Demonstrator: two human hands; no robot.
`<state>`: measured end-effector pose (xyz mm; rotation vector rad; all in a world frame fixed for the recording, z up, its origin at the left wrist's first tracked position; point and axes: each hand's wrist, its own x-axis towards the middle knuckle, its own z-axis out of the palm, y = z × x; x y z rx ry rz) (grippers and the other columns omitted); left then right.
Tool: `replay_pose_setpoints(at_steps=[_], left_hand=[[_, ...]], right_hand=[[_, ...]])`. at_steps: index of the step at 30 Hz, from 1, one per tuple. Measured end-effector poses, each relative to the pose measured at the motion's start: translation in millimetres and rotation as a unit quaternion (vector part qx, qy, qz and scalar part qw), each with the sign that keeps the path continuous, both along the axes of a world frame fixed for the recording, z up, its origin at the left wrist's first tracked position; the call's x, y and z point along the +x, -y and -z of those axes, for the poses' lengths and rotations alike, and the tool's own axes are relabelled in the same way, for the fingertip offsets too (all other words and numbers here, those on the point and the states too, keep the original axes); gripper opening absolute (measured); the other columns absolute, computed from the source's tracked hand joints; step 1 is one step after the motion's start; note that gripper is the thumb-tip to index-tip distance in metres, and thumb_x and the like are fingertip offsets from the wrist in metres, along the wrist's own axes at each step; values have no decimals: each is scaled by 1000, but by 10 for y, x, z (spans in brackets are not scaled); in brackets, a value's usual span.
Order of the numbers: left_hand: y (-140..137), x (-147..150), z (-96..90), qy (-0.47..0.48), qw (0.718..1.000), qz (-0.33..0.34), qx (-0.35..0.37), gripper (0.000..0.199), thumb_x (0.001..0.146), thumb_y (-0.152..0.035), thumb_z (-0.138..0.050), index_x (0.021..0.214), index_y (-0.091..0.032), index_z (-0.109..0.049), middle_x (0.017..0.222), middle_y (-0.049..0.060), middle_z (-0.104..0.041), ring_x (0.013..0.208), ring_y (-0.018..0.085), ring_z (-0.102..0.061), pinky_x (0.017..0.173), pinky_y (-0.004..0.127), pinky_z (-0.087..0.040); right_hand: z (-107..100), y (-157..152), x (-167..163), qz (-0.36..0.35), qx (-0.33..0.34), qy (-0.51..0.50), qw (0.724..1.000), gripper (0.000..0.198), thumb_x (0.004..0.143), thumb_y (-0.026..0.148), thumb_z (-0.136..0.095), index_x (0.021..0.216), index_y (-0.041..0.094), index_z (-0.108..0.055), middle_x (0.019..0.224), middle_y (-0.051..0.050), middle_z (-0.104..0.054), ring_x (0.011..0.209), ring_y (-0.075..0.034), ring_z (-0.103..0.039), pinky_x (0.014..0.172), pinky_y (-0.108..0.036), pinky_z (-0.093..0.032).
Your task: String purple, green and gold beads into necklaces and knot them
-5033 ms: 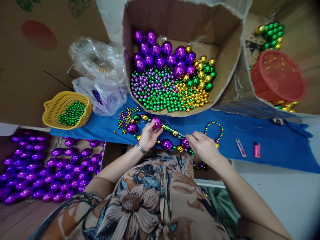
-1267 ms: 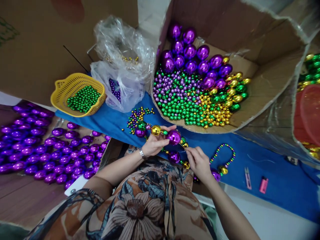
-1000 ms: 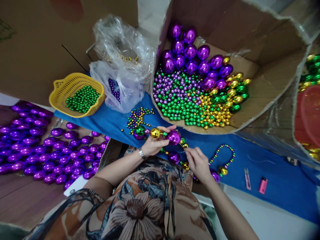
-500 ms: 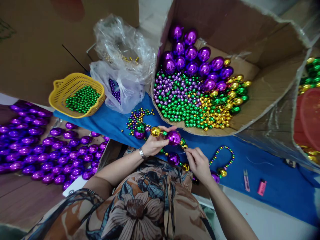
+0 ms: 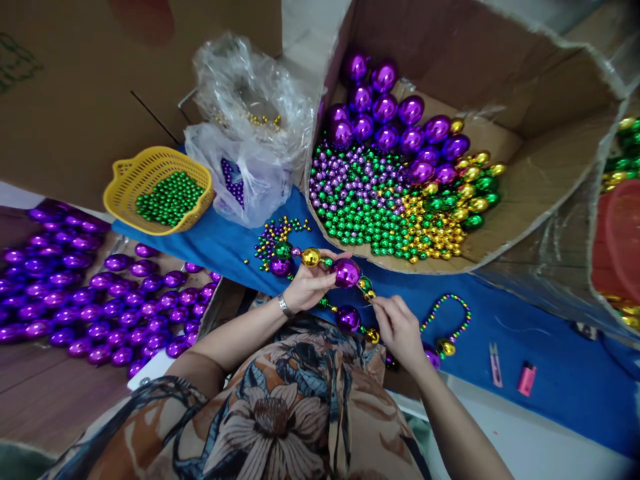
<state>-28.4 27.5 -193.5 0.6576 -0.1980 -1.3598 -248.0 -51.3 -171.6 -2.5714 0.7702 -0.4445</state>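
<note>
The left hand (image 5: 307, 285) is curled around the strand (image 5: 311, 257), fingers clamped at its large purple bead (image 5: 347, 273); the right hand (image 5: 397, 325) has its fingertips pinched together on a thin thread (image 5: 367, 305) beside the strand's gold and green beads. The strand lies at the near edge of the counter (image 5: 575, 393), mid-scene, and curves back under the hands. To the right are a bead loop (image 5: 469, 313), snips (image 5: 495, 365) and a pink lighter (image 5: 527, 379); to the left, small loose beads (image 5: 275, 233). Beyond stands a box (image 5: 555, 147) of purple, green and gold beads. Farther left are plastic bags (image 5: 255, 163) and a yellow basket (image 5: 120, 200) of green beads; near left, many purple beads (image 5: 100, 313). The far-left cardboard (image 5: 90, 100) bears a red patch (image 5: 147, 17) and green print (image 5: 17, 63), too blurred to read.
</note>
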Motion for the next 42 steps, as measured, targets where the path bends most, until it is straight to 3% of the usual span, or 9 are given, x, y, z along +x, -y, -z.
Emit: replay_pose_setpoints(at_steps=[4,9,15,24,26,31,35,37,42], left_hand=[[-4,-7,-2,16,1000,-6,-8,49,65,-27,-87,102,-22,-56,129,10,-63,103,23,-67,85,35,-54],[-8,7,-44,44,999,-14,-29,45,66,-25,-86,100,-22,-56,127,9,-64,110,24,-65,89,35,-52],[-12,18,-4,13,1000,1,-8,48,66,-25,-85,103,-23,-55,129,9,-62,103,24,-67,85,37,-53],[-20,18,-17,27,999,-6,-32,43,70,-21,-83,103,-21,-55,127,10,-64,104,23,-67,83,32,-53],[-22,20,-17,19,999,-3,-28,43,70,-21,-82,103,-21,-55,127,10,-64,101,22,-68,78,30,-54],[-27,20,5,9,1000,1,-24,45,69,-20,-83,104,-22,-55,129,10,-63,101,22,-68,79,31,-54],[-32,29,1,12,1000,8,-27,45,68,-20,-84,103,-22,-56,130,11,-63,106,25,-67,82,34,-53],[-33,34,-6,23,999,2,-35,44,68,-20,-84,103,-21,-56,129,11,-63,108,26,-66,87,36,-52],[-43,5,-15,54,997,-15,-51,41,69,-20,-83,101,-20,-57,127,12,-65,111,26,-65,94,38,-49]], right_hand=[[-3,14,23,-2,53,12,999,15,96,20,-48,101,21,-62,87,-4,-63,79,-14,-62,72,-26,-51],[42,-32,19,39,-64,-11,997,17,95,20,-50,102,20,-65,77,-3,-57,70,-14,-57,64,-26,-48],[-35,-2,46,-10,49,7,999,14,96,20,-49,101,20,-63,87,-4,-63,80,-14,-62,72,-25,-51],[7,-102,-6,20,-158,-46,986,19,95,17,-49,103,19,-66,74,-3,-54,68,-14,-54,65,-25,-45],[-13,-101,1,14,-129,-35,991,18,94,17,-50,104,18,-65,76,-3,-55,69,-13,-54,66,-25,-46],[-59,-20,31,-10,65,10,998,14,96,17,-51,102,19,-63,88,-3,-62,80,-12,-61,73,-23,-49],[-28,14,40,-3,118,8,993,12,96,20,-52,99,20,-64,86,-2,-63,79,-12,-61,71,-23,-49],[-5,-10,34,3,95,6,995,14,96,20,-51,100,19,-64,86,-3,-63,79,-12,-62,71,-23,-50],[6,-114,42,44,-84,-8,995,17,94,18,-52,102,18,-67,76,-3,-56,68,-13,-57,65,-25,-48]])
